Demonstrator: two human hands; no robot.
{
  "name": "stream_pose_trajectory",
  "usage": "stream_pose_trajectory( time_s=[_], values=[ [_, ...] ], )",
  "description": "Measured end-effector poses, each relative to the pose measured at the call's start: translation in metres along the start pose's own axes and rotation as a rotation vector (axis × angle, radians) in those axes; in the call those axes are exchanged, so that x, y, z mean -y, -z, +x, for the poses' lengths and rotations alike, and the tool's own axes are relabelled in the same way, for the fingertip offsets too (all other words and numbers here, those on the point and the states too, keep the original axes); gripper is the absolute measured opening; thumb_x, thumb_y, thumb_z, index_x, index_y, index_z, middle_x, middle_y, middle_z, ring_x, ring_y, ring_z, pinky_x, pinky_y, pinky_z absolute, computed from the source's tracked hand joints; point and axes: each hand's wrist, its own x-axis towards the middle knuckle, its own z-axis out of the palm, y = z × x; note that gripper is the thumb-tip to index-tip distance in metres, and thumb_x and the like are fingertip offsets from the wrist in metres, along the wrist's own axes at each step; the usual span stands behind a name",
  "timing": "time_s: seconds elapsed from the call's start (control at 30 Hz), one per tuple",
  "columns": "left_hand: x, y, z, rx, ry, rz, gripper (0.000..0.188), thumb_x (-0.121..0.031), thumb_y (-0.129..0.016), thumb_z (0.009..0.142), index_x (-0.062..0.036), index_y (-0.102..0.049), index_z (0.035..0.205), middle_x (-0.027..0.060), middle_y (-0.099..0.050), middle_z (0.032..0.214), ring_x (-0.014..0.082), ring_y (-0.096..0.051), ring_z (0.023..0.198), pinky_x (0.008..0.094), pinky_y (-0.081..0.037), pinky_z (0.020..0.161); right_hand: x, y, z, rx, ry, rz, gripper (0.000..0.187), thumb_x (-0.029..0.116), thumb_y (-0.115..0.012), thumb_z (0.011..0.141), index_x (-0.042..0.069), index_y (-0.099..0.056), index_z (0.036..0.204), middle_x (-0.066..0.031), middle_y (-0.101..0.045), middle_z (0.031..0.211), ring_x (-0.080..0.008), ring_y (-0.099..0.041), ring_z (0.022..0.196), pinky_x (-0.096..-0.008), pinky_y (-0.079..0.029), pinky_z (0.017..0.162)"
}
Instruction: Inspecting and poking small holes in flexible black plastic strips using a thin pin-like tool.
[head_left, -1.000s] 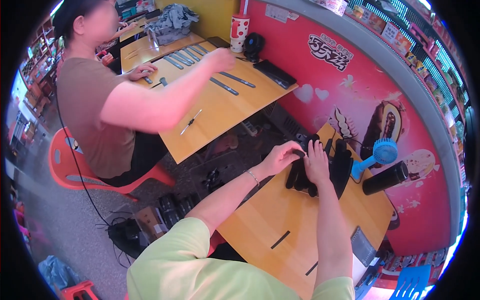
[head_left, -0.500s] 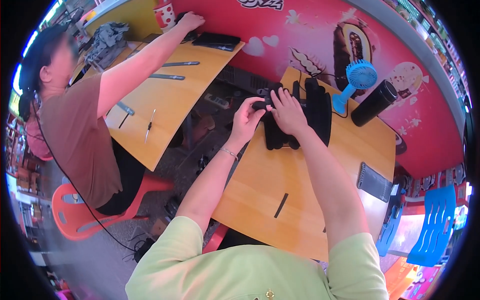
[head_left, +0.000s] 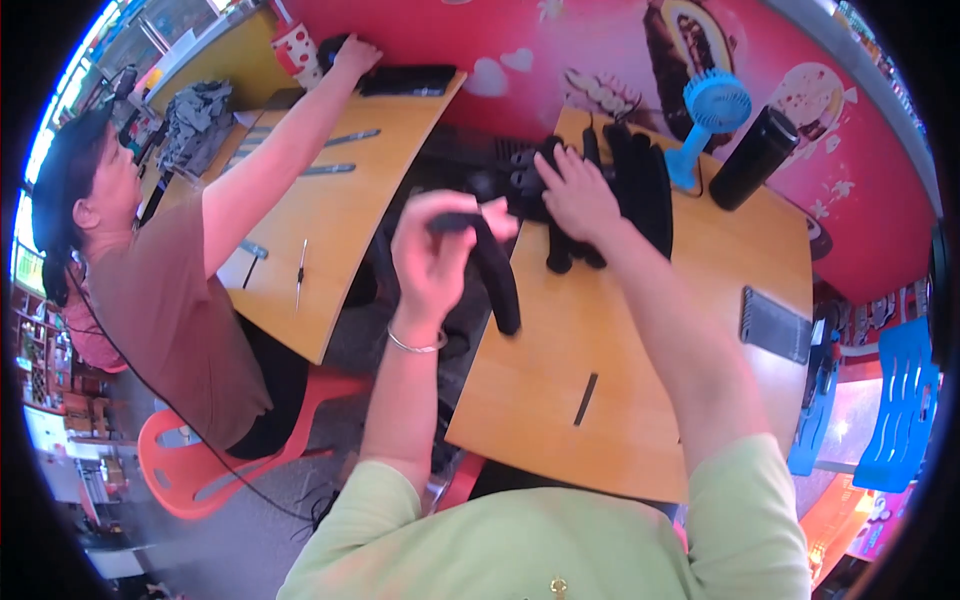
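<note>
I had the left hand (head_left: 430,258) pinching a black strip (head_left: 497,282), its end dangling below those fingers, while the right hand (head_left: 580,200), fingers loosely spread, lay over black pieces (head_left: 645,195)!

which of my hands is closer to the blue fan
Right. Your right hand lies on the black pile, left of the blue fan; your left hand, holding a drooping black strip, is farther left.

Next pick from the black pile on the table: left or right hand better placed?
Right, probably: the right hand lies over the black pile, no piece visibly gripped. The left hand is apart from it, pinching a black strip.
</note>
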Motion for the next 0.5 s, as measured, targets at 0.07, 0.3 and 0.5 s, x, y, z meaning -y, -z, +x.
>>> stream_pose_trajectory(
  time_s=[0.07,0.3,0.5],
  values=[
    [-0.005,0.026,-0.002,-0.009,0.065,0.213,0.016,-0.008,-0.048,0.093,0.0002,-0.043,0.106,0.0158,-0.064,0.085,0.0253,-0.064,0.084,0.0355,-0.049,0.081,0.005,0.002,-0.003,0.017,0.005,0.011,0.057,0.027,-0.041,0.089,0.018,-0.024,0.142,-0.0156,-0.02,0.147,-0.0264,-0.018,0.137,-0.0388,-0.014,0.111],
    [-0.051,0.039,-0.036,-0.371,0.474,-0.143,0.027,-0.03,-0.038,0.097,-0.006,-0.044,0.107,0.0094,-0.055,0.078,0.0201,-0.059,0.067,0.0375,-0.054,0.067,0.013,0.002,0.001,0.066,-0.028,0.007,0.055,0.032,-0.04,0.089,0.021,-0.026,0.141,-0.0146,-0.022,0.147,-0.0268,-0.019,0.137,-0.0409,-0.014,0.111],
    [-0.075,0.018,-0.081,-0.494,0.682,-0.222,0.027,-0.031,-0.039,0.097,-0.0078,-0.045,0.108,0.0046,-0.051,0.073,0.0128,-0.052,0.056,0.0277,-0.049,0.054,0.036,0.029,-0.008,0.18,-0.102,0.063,0.061,0.028,-0.045,0.084,0.016,-0.026,0.141,-0.0148,-0.029,0.143,-0.0274,-0.022,0.135,-0.0469,-0.017,0.109]
  ],
)
